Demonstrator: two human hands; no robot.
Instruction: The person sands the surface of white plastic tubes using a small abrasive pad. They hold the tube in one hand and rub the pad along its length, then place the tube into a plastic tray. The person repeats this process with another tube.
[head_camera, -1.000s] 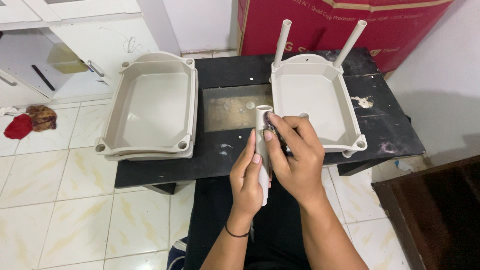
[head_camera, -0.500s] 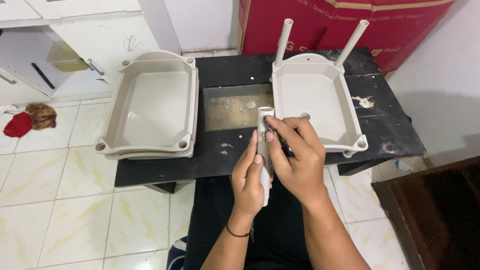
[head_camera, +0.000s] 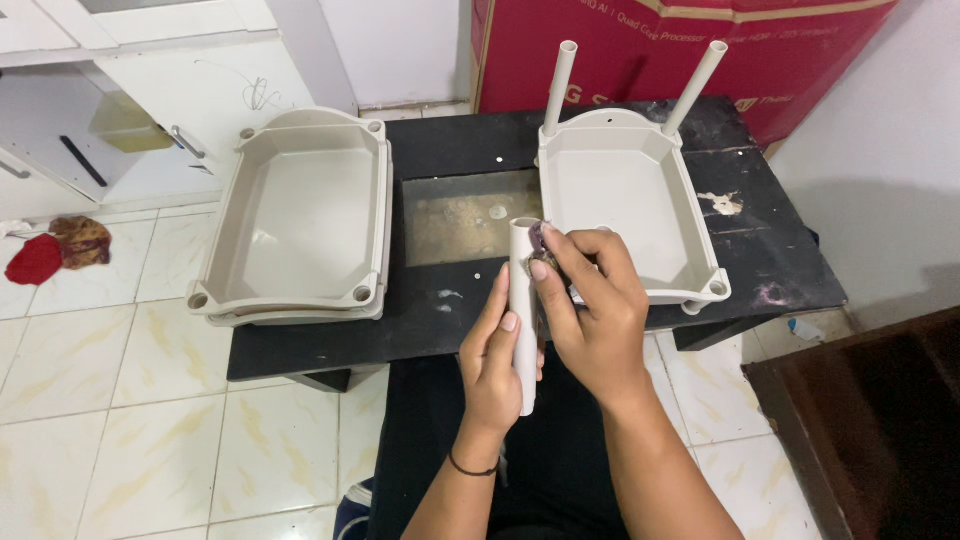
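Altogether three tubes (head_camera: 523, 310), stacked trays (head_camera: 295, 215).

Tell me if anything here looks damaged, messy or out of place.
The black tabletop is worn: pale chipped patches near its right side and a grimy, speckled recessed panel in the middle. On the tiled floor at far left lie a red cloth and a patterned rag.

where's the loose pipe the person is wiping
In the head view the beige plastic pipe stands nearly upright at centre, gripped by the left hand, with the right hand pressing a small cloth against its top, just left of the right-hand tray.
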